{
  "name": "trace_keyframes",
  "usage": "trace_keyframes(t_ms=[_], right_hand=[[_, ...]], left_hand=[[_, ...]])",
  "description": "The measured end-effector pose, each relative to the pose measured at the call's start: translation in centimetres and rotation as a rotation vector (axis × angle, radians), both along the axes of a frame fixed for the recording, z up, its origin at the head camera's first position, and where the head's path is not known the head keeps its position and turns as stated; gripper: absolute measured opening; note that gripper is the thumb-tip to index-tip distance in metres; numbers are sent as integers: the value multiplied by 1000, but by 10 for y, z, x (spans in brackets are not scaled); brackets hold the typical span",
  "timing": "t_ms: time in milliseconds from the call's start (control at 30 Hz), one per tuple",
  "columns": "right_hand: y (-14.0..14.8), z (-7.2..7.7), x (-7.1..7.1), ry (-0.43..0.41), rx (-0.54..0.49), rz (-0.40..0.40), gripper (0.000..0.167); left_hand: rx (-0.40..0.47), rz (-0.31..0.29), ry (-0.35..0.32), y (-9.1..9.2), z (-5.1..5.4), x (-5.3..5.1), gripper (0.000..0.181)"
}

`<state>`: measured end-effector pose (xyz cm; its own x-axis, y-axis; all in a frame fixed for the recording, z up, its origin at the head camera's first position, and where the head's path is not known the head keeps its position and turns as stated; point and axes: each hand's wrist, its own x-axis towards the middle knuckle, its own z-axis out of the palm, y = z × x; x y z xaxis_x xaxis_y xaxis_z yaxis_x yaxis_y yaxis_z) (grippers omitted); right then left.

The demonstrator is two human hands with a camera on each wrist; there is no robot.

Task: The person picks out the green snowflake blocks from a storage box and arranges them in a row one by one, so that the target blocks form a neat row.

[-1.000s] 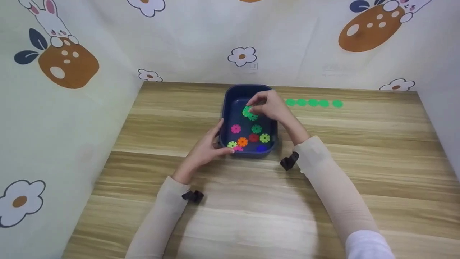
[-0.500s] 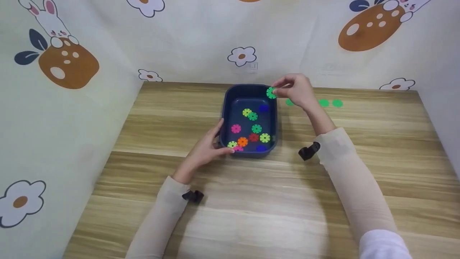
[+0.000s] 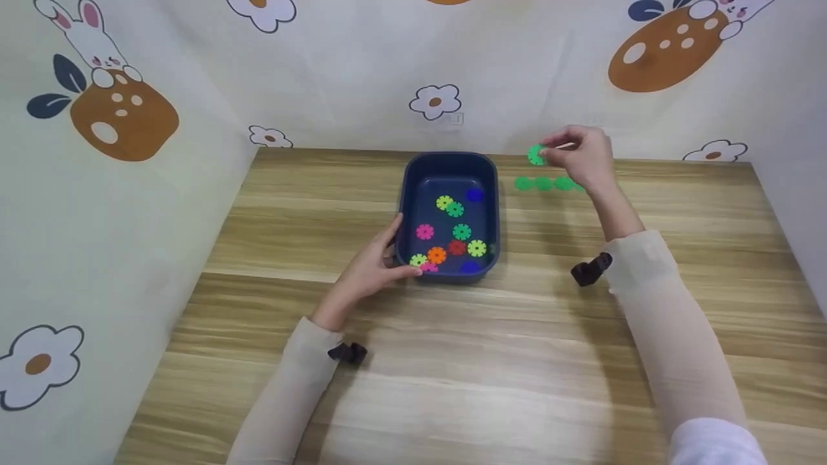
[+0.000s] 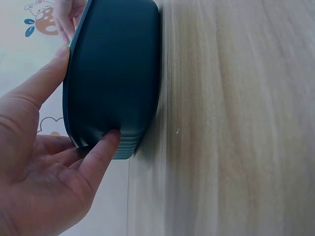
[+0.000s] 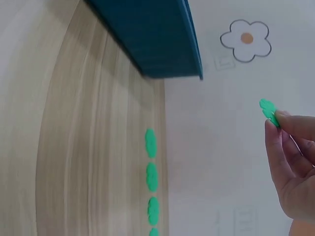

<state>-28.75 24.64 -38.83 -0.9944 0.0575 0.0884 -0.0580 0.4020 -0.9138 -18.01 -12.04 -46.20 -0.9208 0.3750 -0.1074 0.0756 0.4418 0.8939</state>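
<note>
My right hand (image 3: 589,158) pinches a green snowflake building disc (image 3: 535,154) between thumb and fingertips, in the air near the back wall. In the right wrist view the green disc (image 5: 268,112) is seen nearly edge-on. A row of green discs (image 3: 544,184) lies on the table below that hand, which hides the row's right part. My left hand (image 3: 371,265) holds a dark blue bin (image 3: 494,213) at its near left corner. Several discs in pink, orange, yellow, red, blue and green lie inside, such as an orange disc (image 3: 437,255).
The bin stands on a wood-grain table (image 3: 452,374) near its back edge. A patterned cloth wall (image 3: 362,77) rises behind it, with more wall at the left and right. Black wrist cameras (image 3: 590,269) sit on both sleeves.
My right hand has lifted a green disc out of the bin and carried it right, above the row on the table. The left hand and the bin have stayed put.
</note>
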Motion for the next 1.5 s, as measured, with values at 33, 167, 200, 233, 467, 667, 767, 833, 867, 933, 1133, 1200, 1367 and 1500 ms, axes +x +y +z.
trace_keyframes(t_ms=[33, 167, 200, 233, 467, 667, 767, 833, 867, 933, 1133, 1200, 1367, 1500], right_hand=[[4, -1, 0, -2, -6, -14, 17], [19, -6, -2, 8, -44, -69, 16], [23, -8, -2, 13, -61, -83, 15], [27, -10, -3, 19, -74, -95, 15], [48, -21, -4, 30, -128, -181, 14], [64, -30, -3, 23, -112, -248, 16], [73, -35, -4, 10, -119, -281, 16], [80, -38, -4, -6, -126, -303, 14], [83, -39, -4, -15, -132, -315, 13], [90, -42, -3, -35, -140, -338, 12], [108, -50, -2, -94, -114, -401, 10], [114, -53, -3, -114, -87, -422, 12], [127, -60, -3, -161, -55, -456, 17], [135, -66, -1, -217, -6, -461, 11]], left_hand=[[1, -2, 1, 0, 0, 0, 106], [4, -7, 0, 0, 1, 1, 107], [4, -6, -1, 0, 1, 1, 107], [7, -6, -4, 0, 1, 1, 107], [-6, -5, 6, -1, 1, 1, 107], [-12, -6, 17, -1, 0, 1, 107], [-16, -8, 22, -1, 1, 1, 108], [-28, -8, 29, -1, 1, 1, 108], [-34, -7, 33, -2, 1, 1, 108], [-47, -8, 42, -2, 2, 1, 107], [-90, -3, 55, -2, 2, 2, 106], [-85, -2, 50, -2, 2, 2, 106], [-80, 2, 43, -2, 1, 2, 106], [-71, 7, 36, -1, 2, 2, 106]])
